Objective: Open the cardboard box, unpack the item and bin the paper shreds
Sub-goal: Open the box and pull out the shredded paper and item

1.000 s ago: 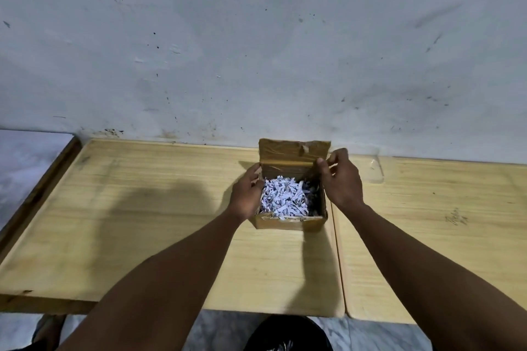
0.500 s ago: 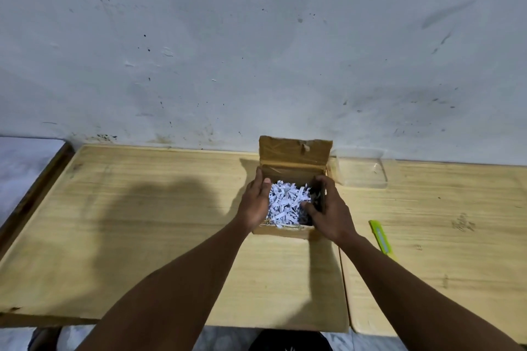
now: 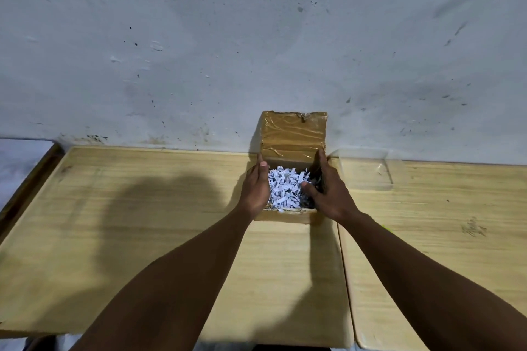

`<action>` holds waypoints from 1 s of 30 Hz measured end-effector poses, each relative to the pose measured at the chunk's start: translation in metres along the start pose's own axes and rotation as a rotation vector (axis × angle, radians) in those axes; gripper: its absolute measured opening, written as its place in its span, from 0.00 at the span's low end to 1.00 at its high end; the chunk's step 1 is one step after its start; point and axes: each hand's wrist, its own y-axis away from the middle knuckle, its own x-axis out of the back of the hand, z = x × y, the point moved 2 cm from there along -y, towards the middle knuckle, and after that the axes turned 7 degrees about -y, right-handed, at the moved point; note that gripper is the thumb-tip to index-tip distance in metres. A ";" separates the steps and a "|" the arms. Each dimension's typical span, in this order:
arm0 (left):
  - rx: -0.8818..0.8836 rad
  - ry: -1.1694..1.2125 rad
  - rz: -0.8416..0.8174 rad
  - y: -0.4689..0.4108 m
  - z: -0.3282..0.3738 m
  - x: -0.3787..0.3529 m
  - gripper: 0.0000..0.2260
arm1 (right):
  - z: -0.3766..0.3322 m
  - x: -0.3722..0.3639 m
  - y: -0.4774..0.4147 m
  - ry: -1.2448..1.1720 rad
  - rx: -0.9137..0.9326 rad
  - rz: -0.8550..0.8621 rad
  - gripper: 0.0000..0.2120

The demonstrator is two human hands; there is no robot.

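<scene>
A small brown cardboard box [image 3: 285, 215] stands open on the wooden table, near the wall. Its taped lid [image 3: 293, 134] stands upright at the back. White paper shreds [image 3: 285, 188] fill the inside, and no item shows among them. My left hand [image 3: 255, 188] clasps the box's left wall, thumb over the rim. My right hand [image 3: 330, 191] lies along the right wall, its thumb pressing on the shreds.
A clear plastic container [image 3: 368, 172] sits just right of the box by the wall. A sliver of a yellow-green cutter [image 3: 385, 227] peeks out beside my right forearm. The table [image 3: 142, 222] has a seam right of the box. The wall rises directly behind.
My right hand left the lid's edge, dipped into the box's right side, and now lies along the right wall. The left hand stayed on the left wall. My right forearm now covers the cutter.
</scene>
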 end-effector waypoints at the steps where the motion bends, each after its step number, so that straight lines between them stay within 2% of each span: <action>1: 0.000 0.011 0.002 -0.005 0.002 0.000 0.23 | 0.001 0.001 -0.007 -0.001 -0.005 -0.007 0.44; 9: 0.023 0.043 -0.021 -0.020 0.006 -0.003 0.23 | -0.002 0.008 -0.030 -0.046 0.031 -0.062 0.44; 11: 0.028 0.036 -0.023 -0.023 0.006 -0.001 0.23 | -0.004 0.015 -0.029 0.044 0.013 -0.071 0.44; 13: 0.027 0.027 -0.021 -0.021 0.007 -0.001 0.23 | -0.015 0.025 -0.023 0.279 0.029 0.104 0.35; 15: 0.020 0.036 -0.022 -0.017 0.006 -0.001 0.22 | -0.035 0.027 -0.014 0.420 0.200 0.321 0.20; 16: 0.012 0.040 -0.015 -0.015 0.005 -0.001 0.22 | -0.045 0.023 -0.013 0.426 0.265 0.296 0.15; 17: 0.008 0.043 -0.006 -0.013 0.005 -0.002 0.22 | -0.052 0.015 -0.014 0.413 0.276 0.173 0.14; 20: 0.007 0.056 0.008 -0.007 0.004 0.000 0.21 | -0.064 -0.008 -0.028 0.479 0.107 -0.296 0.26; 22: 0.020 0.058 0.005 -0.006 0.003 0.001 0.21 | -0.069 -0.017 -0.040 0.553 0.023 -0.438 0.26; 25: 0.037 0.045 -0.018 -0.006 0.002 0.003 0.22 | -0.070 -0.028 -0.056 0.739 0.026 -0.525 0.27; 27: 0.043 0.039 -0.037 -0.008 0.001 0.005 0.23 | -0.064 -0.037 -0.062 0.786 0.011 -0.525 0.27; 30: 0.074 0.077 -0.040 -0.010 0.002 0.006 0.23 | -0.056 -0.045 -0.065 0.910 0.099 -0.494 0.24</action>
